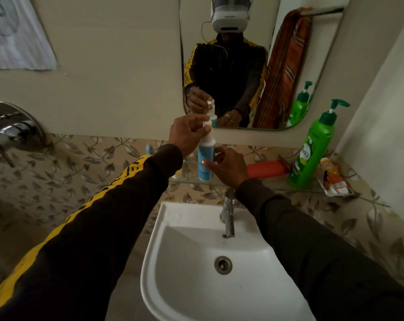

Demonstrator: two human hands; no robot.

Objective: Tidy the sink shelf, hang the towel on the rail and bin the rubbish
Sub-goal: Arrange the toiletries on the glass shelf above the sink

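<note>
A blue and white pump bottle (205, 166) is held upright just above the glass shelf (272, 187) over the sink. My right hand (227, 166) grips its blue body from the right. My left hand (188, 135) pinches the white pump head at the top. On the shelf to the right lie a red tube (264, 169), a tall green pump bottle (312, 149) and an orange and white carton (333, 178) lying at the shelf's right end. An orange-brown towel (282, 72) shows in the mirror, draped over a rail.
The white basin (184, 274) with a chrome tap (228, 215) sits below the shelf. A chrome shower mixer (9, 130) sticks out of the left wall. The mirror (231, 54) hangs above the shelf. A small blue item (148, 149) and a yellow one (178, 173) peek out behind my left sleeve.
</note>
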